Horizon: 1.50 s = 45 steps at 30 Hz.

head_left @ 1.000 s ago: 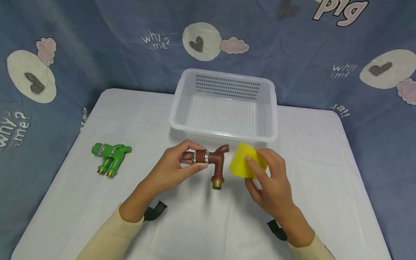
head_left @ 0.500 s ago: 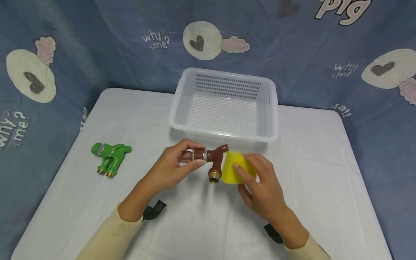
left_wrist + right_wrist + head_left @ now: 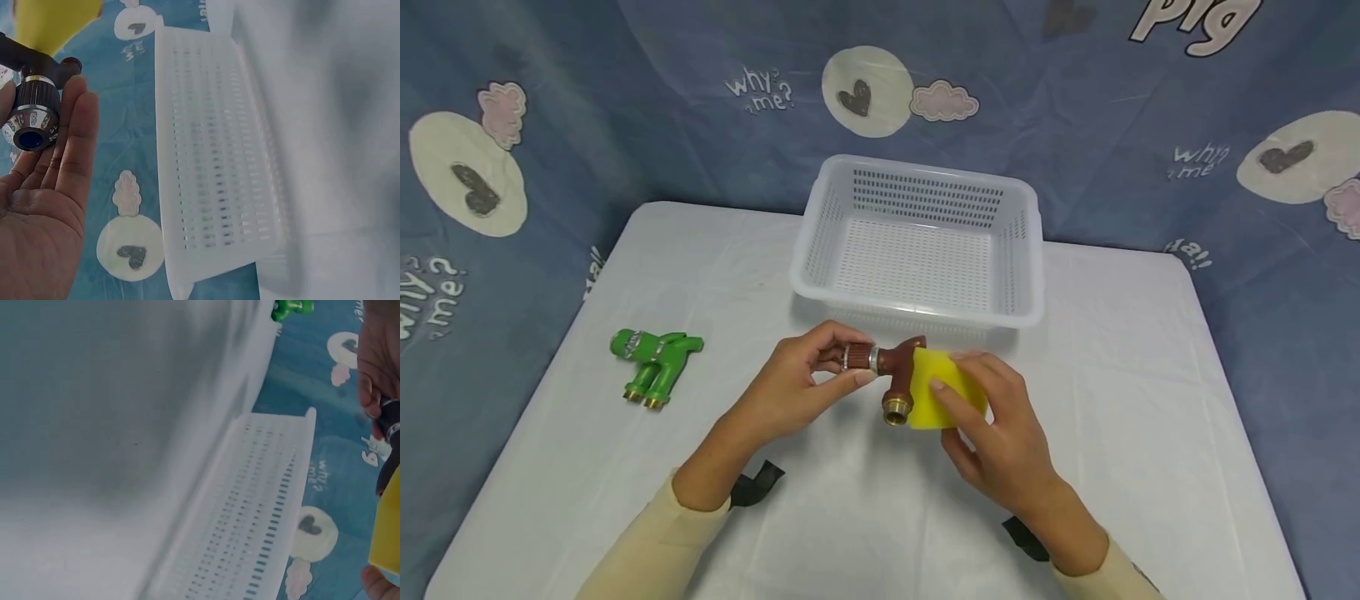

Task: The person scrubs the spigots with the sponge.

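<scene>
My left hand (image 3: pixel 801 387) grips the ribbed, silver-banded end of a brown tap (image 3: pixel 901 375) above the table. The tap's brass threaded end points down toward me. In the left wrist view the tap's chrome-ringed end (image 3: pixel 31 128) shows between thumb and fingers. A yellow sponge (image 3: pixel 936 392) is pinched by my right hand (image 3: pixel 1003 433) and lies against the tap's right side, covering part of it. The right wrist view catches only an edge of the sponge (image 3: pixel 387 531) and the dark tap. A green tap (image 3: pixel 658 362) with two brass-ended outlets lies at the table's left.
Behind the hands stands a white perforated plastic basket (image 3: pixel 917 312) with nothing in it. The table (image 3: pixel 1112 358) has a white cloth over it. A blue printed curtain (image 3: pixel 700 150) hangs around the back and sides. Black straps (image 3: pixel 756 483) hang at both wrists.
My right hand has moved left, bringing the sponge from apart to against the brown tap. The tap has turned so its threaded end faces me more. The green tap and basket stay put.
</scene>
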Each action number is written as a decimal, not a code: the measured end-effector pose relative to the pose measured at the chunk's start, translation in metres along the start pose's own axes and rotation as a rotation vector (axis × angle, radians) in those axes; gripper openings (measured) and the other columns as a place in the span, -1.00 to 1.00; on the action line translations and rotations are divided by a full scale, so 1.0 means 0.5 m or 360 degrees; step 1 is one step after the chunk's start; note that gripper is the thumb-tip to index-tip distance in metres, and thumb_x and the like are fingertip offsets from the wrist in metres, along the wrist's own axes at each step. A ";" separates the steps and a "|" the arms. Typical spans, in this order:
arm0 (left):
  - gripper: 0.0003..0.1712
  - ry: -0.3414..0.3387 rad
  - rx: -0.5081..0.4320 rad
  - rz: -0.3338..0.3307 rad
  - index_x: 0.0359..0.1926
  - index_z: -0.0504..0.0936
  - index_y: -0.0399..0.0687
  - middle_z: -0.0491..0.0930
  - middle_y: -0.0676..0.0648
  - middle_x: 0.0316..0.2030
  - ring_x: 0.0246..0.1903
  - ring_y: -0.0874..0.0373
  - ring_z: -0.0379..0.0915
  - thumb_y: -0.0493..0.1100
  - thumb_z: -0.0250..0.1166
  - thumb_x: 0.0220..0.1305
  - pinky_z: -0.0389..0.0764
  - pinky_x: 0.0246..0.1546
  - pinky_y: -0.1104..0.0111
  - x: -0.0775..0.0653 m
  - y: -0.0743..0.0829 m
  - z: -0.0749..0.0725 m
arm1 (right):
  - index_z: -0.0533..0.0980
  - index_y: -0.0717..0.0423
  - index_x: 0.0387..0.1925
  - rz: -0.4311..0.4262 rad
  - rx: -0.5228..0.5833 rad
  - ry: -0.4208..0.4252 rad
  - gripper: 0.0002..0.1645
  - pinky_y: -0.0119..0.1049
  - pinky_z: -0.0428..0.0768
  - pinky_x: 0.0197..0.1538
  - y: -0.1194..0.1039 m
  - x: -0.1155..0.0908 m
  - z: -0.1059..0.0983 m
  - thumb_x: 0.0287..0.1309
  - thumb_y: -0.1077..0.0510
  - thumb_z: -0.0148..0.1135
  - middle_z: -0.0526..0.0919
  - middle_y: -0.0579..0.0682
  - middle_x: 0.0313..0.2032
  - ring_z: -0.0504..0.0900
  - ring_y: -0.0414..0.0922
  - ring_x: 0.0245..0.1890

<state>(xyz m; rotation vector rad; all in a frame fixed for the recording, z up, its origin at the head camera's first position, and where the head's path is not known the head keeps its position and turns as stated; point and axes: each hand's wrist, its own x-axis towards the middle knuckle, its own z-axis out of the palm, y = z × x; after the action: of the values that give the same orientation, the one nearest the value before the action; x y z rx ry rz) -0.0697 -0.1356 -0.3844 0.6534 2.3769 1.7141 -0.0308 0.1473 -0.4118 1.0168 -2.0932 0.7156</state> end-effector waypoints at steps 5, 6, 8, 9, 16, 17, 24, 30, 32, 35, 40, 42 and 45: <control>-0.63 0.0037 -0.0033 0.0019 0.12 0.61 -0.02 0.71 0.06 -0.06 -0.19 0.14 0.67 -0.23 0.48 0.35 0.74 -0.09 0.27 0.000 0.000 -0.008 | 0.59 0.17 0.18 0.0028 -0.0034 -0.0013 -0.60 -0.07 0.42 0.38 0.008 -0.004 -0.001 0.40 0.17 0.06 0.54 0.36 0.17 0.50 0.33 0.12; -0.63 0.0039 -0.0039 0.0021 0.12 0.61 -0.03 0.71 0.05 -0.06 -0.19 0.14 0.67 -0.23 0.48 0.35 0.73 -0.08 0.26 0.000 -0.001 -0.008 | 0.59 0.18 0.17 0.0033 -0.0032 0.0005 -0.60 -0.06 0.44 0.36 0.010 -0.003 -0.003 0.39 0.17 0.07 0.54 0.37 0.17 0.51 0.33 0.11; -0.63 0.0043 -0.0041 0.0030 0.12 0.61 -0.04 0.71 0.05 -0.06 -0.19 0.13 0.66 -0.24 0.48 0.35 0.73 -0.06 0.25 0.001 -0.002 -0.008 | 0.58 0.21 0.15 0.0046 -0.0021 0.0044 -0.60 -0.07 0.44 0.34 0.013 0.001 -0.007 0.38 0.18 0.07 0.54 0.38 0.15 0.50 0.34 0.10; -0.63 0.0046 -0.0040 0.0030 0.12 0.61 -0.05 0.71 0.05 -0.06 -0.19 0.13 0.66 -0.24 0.48 0.35 0.73 -0.06 0.26 0.001 -0.002 -0.007 | 0.58 0.23 0.15 0.0054 -0.0013 0.0061 -0.61 -0.09 0.43 0.35 0.014 0.003 -0.009 0.38 0.18 0.08 0.53 0.39 0.15 0.49 0.35 0.10; -0.61 0.0077 -0.0044 0.0042 0.11 0.61 -0.04 0.70 0.05 -0.06 -0.17 0.14 0.67 -0.26 0.50 0.32 0.73 -0.04 0.26 0.006 0.000 -0.005 | 0.58 0.26 0.11 0.0087 0.0028 0.0166 -0.63 -0.21 0.37 0.41 0.011 0.027 -0.023 0.40 0.15 0.11 0.51 0.42 0.15 0.46 0.36 0.10; -0.61 0.0076 -0.0041 0.0035 0.11 0.61 -0.03 0.70 0.05 -0.07 -0.18 0.15 0.67 -0.25 0.50 0.31 0.73 -0.05 0.23 0.007 0.001 -0.004 | 0.57 0.27 0.11 0.0082 0.0039 0.0175 -0.63 -0.21 0.38 0.41 0.008 0.029 -0.023 0.40 0.14 0.11 0.50 0.43 0.15 0.46 0.36 0.11; -0.66 0.0043 0.0002 0.0029 0.08 0.64 -0.03 0.72 0.08 -0.12 -0.22 0.16 0.67 -0.22 0.49 0.33 0.75 -0.10 0.27 0.005 0.001 0.002 | 0.58 0.23 0.14 0.0036 0.0086 0.0121 -0.62 -0.15 0.39 0.42 -0.004 0.029 -0.005 0.40 0.17 0.11 0.52 0.39 0.15 0.47 0.33 0.12; -0.76 0.0035 -0.0065 0.0078 0.03 0.64 -0.08 0.74 0.06 -0.22 -0.27 0.03 0.71 -0.26 0.43 0.39 0.74 -0.14 0.29 0.000 -0.002 0.000 | 0.59 0.17 0.18 0.0069 0.0011 0.0032 -0.60 -0.08 0.40 0.39 0.006 0.008 0.004 0.38 0.20 0.08 0.53 0.34 0.18 0.50 0.32 0.14; -0.78 0.0018 -0.0097 0.0065 0.03 0.63 -0.09 0.75 0.02 -0.23 -0.27 0.04 0.73 -0.26 0.39 0.42 0.74 -0.14 0.27 0.000 -0.002 0.000 | 0.60 0.19 0.15 0.0065 0.0002 0.0068 -0.61 -0.07 0.42 0.37 0.008 0.007 0.002 0.37 0.20 0.08 0.54 0.36 0.15 0.50 0.33 0.11; -0.82 0.0015 -0.0140 0.0018 0.03 0.62 -0.10 0.77 -0.04 -0.22 -0.27 0.08 0.74 -0.24 0.35 0.47 0.76 -0.13 0.23 0.000 -0.002 0.000 | 0.59 0.22 0.12 0.0054 -0.0001 0.0127 -0.64 -0.10 0.43 0.36 0.004 0.013 -0.004 0.38 0.18 0.11 0.54 0.39 0.13 0.49 0.35 0.10; -0.86 0.0044 -0.0245 -0.0093 -0.02 0.62 -0.13 0.77 -0.11 -0.23 -0.34 0.01 0.76 -0.17 0.31 0.52 0.79 -0.19 0.17 0.001 0.003 0.004 | 0.58 0.28 0.07 -0.0051 0.0024 0.0271 -0.67 -0.10 0.47 0.34 -0.010 0.033 -0.008 0.38 0.18 0.17 0.54 0.43 0.08 0.50 0.35 0.04; -0.85 0.0070 -0.0274 -0.0137 -0.06 0.63 -0.14 0.77 -0.15 -0.27 -0.37 -0.02 0.75 -0.13 0.30 0.53 0.80 -0.23 0.16 0.002 0.004 0.006 | 0.57 0.29 0.05 -0.0086 0.0035 0.0318 -0.68 -0.10 0.49 0.32 -0.015 0.039 -0.006 0.38 0.18 0.20 0.54 0.43 0.06 0.51 0.34 0.02; -0.81 0.0097 -0.0311 -0.0191 -0.12 0.64 -0.16 0.75 -0.24 -0.31 -0.41 -0.06 0.73 -0.10 0.28 0.55 0.80 -0.30 0.15 0.003 0.003 0.011 | 0.57 0.28 0.06 -0.0097 0.0056 0.0318 -0.68 -0.10 0.50 0.32 -0.020 0.041 0.001 0.39 0.18 0.22 0.53 0.43 0.05 0.51 0.33 0.02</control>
<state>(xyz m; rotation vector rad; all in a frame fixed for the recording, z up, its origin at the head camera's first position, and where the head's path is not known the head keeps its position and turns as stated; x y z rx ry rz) -0.0687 -0.1295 -0.3846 0.4263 2.1983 1.9066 -0.0321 0.1324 -0.3947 0.9814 -1.8769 0.7918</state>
